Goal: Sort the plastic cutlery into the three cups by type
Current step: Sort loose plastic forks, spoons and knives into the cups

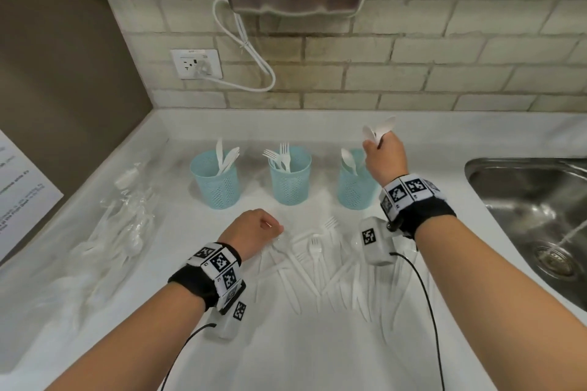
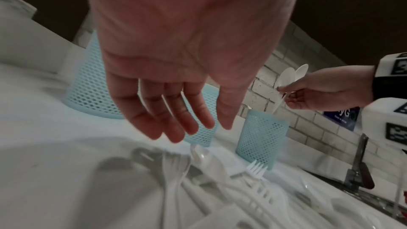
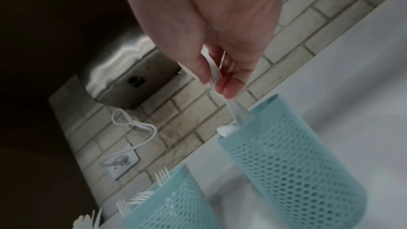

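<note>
My head view is bright and even, glare washing out the white counter point(image 1: 286, 343) and its edges bowed, while both wrist views run dim, soft and motion-blurred, with dark corners.

Right cup point(image 1: 351, 187) partly hidden behind right hand point(image 1: 386, 157); loose cutlery pile point(image 2: 220, 180) below left hand point(image 2: 176, 69) blurred.

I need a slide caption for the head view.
Right hand lowers two spoons into the right cup.

Black wristbands point(image 1: 197, 282), checkered tags, white cabled cameras point(image 1: 376, 241).
</note>
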Available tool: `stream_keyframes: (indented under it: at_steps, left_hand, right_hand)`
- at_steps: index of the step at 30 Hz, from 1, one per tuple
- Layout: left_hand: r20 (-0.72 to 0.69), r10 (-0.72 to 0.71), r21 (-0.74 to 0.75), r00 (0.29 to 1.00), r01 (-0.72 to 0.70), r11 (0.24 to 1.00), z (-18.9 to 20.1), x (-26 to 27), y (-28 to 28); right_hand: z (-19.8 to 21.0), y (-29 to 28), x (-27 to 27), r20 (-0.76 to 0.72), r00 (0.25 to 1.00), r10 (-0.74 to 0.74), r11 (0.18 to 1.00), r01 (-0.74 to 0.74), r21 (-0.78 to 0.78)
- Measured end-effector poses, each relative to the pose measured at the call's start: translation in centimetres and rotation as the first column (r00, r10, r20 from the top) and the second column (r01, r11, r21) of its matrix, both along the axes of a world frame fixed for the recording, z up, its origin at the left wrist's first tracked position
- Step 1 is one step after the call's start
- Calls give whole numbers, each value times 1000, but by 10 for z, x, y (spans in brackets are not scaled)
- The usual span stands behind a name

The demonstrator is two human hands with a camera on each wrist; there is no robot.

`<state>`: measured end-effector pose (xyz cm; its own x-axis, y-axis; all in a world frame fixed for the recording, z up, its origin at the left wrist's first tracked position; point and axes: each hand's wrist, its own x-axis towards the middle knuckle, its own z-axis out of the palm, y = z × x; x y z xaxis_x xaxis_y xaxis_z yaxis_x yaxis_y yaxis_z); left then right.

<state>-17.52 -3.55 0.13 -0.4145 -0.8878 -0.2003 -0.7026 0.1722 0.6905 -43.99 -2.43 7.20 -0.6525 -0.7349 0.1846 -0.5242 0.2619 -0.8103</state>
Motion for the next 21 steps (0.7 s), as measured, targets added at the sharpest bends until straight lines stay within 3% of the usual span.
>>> stream_keyframes:
  at_steps: [3,6,8,10,12,15,19,21]
  left_hand:
    - [189,-29,60,981,18,998,-8,10,8]
    - [317,-90,103,944,60,993,-17,22,13]
    - [382,-148,126,912,108,986,-19,27,16]
    - [421,-184,115,888,148,982,-19,29,19]
    - [422,-188,82,887,169,982,-18,29,23]
    - [441,-209,56,873,205,977,-14,27,28]
    - [480,-200,14,854,221,975,-5,26,33]
    - [494,-194,-15,848,231,973,1,27,35]
  right_hand:
    - [-12,1,-2,110,993,36,997,-43,57]
    - [-13,13,5,178,984,12,1000,-16,17]
    - [-15,25,19,114,992,-58,991,71,-113]
    - [-21,35,41,26,999,-19,980,24,-197]
    - [-34,38,64,-57,982,180,983,-182,-37]
    - [-61,37,89,-106,875,472,826,-397,399]
    - [-83,32,103,-171,794,584,635,-315,705]
    - [-84,32,105,-237,757,610,619,-267,739]
